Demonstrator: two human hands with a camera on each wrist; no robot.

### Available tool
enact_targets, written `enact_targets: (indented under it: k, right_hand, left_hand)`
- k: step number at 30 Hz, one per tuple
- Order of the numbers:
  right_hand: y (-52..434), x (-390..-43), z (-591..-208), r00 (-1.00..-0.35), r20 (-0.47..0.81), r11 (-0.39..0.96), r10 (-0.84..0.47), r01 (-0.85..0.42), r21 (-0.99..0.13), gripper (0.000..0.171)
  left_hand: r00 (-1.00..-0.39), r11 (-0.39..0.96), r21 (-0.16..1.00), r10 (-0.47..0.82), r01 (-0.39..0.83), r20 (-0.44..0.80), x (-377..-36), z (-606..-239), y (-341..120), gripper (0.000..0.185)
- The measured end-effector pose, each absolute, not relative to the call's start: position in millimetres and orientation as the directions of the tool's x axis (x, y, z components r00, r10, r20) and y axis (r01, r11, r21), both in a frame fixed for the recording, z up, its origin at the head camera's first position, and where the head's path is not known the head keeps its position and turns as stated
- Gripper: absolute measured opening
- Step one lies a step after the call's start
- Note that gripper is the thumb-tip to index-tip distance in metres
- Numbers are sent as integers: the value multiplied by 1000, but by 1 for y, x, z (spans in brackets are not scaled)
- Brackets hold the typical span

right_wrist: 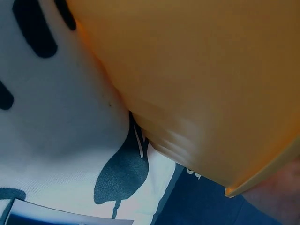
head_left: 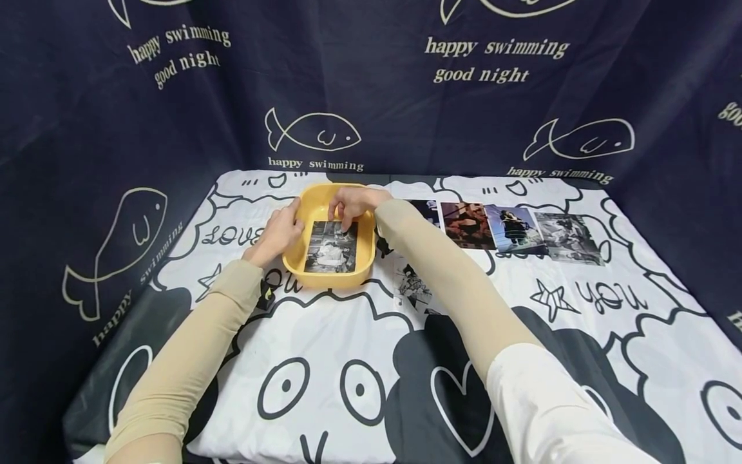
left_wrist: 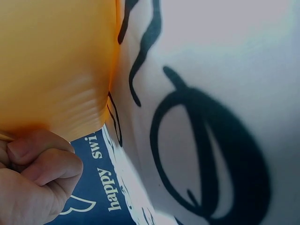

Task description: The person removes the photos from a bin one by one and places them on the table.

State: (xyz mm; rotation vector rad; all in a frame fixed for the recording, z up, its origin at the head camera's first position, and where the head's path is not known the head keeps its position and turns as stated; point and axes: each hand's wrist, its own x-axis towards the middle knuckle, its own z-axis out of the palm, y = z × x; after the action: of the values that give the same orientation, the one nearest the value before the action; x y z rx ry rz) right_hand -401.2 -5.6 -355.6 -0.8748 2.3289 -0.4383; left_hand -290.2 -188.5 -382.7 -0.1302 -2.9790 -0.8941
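A yellow plastic basin [head_left: 292,263] stands on the bedspread. My left hand [head_left: 281,231] grips its left rim; in the left wrist view the curled fingers [left_wrist: 51,159] show beside the yellow wall. Inside the basin is a black-and-white photo [head_left: 330,254]. Over the basin's far right side reaches my right hand [head_left: 358,200], its bent fingers pointing down to the photo's top edge, one fingertip overlapping the picture. I cannot tell whether they pinch it. In the right wrist view the basin's outer wall [right_wrist: 197,84] fills much of the picture, with only a bit of the hand at the edge.
To the right, several photos lie in a row: a dark one [head_left: 428,209], a reddish one [head_left: 466,225], a blue one [head_left: 516,227] and a grey one [head_left: 568,238]. Another black-and-white picture [head_left: 410,283] is partly behind the right sleeve. Dark fish-print cloth [head_left: 406,129] hangs behind.
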Motion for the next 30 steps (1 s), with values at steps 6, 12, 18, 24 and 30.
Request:
enact_targets:
  k: [6,12,18,24,30]
  right_hand:
    - [-7,-400,-356,-614,-401,726,-680,-492,-480,40]
    - [-9,-397,-357,-618,-397,730,-679,-505,-461,45]
    - [-10,-394,-359,-630,-399,743,-666,-517,-424,46]
    - [-10,-393,-359,-648,-384,752,-658,-533,-389,45]
    - [-9,-393,-360,-648,-368,745,-667,-558,-366,45]
  left_hand:
    - [-996,828,553,73,91,54,-292,-382,-190,65]
    - [-997,829,554,61,77,47,-292,-383,-189,65]
    - [-997,825,559,64,75,41,-292,-383,-189,65]
    - [-997,826,558,66,81,47,-291,-383,-189,65]
    - [-996,831,550,69,88,56,-291,-383,-190,65]
